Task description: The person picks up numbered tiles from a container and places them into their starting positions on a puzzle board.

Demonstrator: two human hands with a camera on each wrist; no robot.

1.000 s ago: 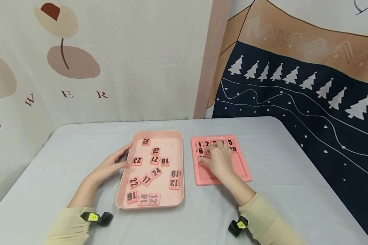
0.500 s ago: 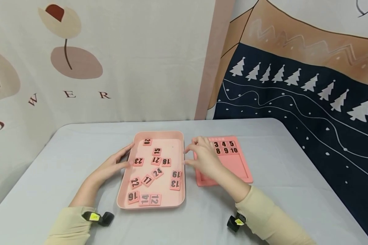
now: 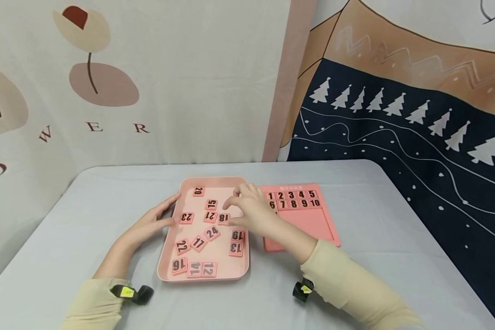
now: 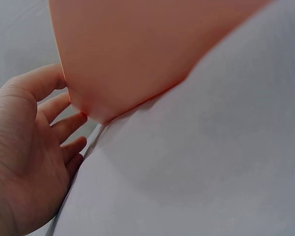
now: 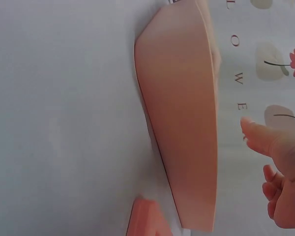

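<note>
Number tiles lie scattered in a pink tray [image 3: 227, 266], among them tile 18 [image 3: 223, 219], tile 21 [image 3: 210, 216] and tile 15 [image 3: 211, 205]. My left hand [image 3: 149, 221] touches the tray's left side with its fingers extended; the left wrist view shows fingertips at the tray's wall [image 4: 132, 54]. Over the tray's right rim hovers my right hand [image 3: 253, 211], thumb and fingers apart above tile 18, with no tile seen between them. To the right, a pink number board [image 3: 303, 224] holds tiles 1 to 10 in two rows; part of another tile below them is mostly hidden by the right hand.
The tray and board lie side by side on a table [image 3: 119, 192] with a pale cloth. Printed curtains [image 3: 206, 91] hang behind it. Each wrist carries a small black camera [image 3: 142, 294].
My right hand has moved left from the board to above the tray. Its fingers have spread from their place over the tiles. The left hand stays at the tray's side.
</note>
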